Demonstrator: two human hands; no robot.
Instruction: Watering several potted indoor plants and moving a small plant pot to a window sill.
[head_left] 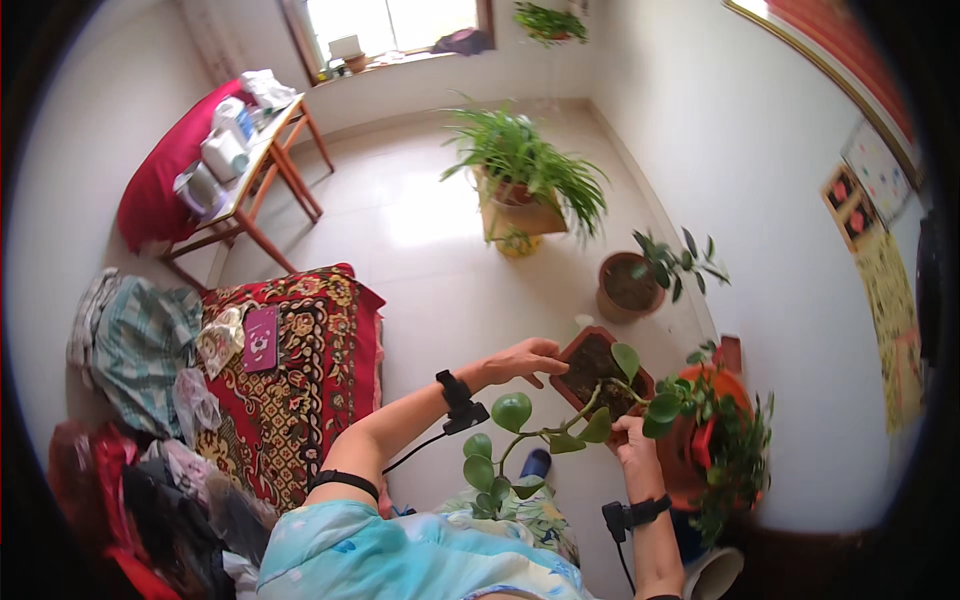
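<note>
A reddish-brown rectangular plant pot with dark soil stands in front of me, right of centre. From it a trailing plant with thick stems and large round green leaves bends over to the left, toward my lap. My left hand rests at the pot's left rim, fingers stretched out and thumb apart. At the pot's near right edge is my right hand, its fingers drawn together by the stems and leaves; what they pinch is hidden. Both wrists carry black straps with small devices.
To the right sits an orange pot with bushy foliage. Beyond my hands are a round brown pot and a spider plant on a stand. A patterned-cloth-covered surface lies left, with a wooden table behind it.
</note>
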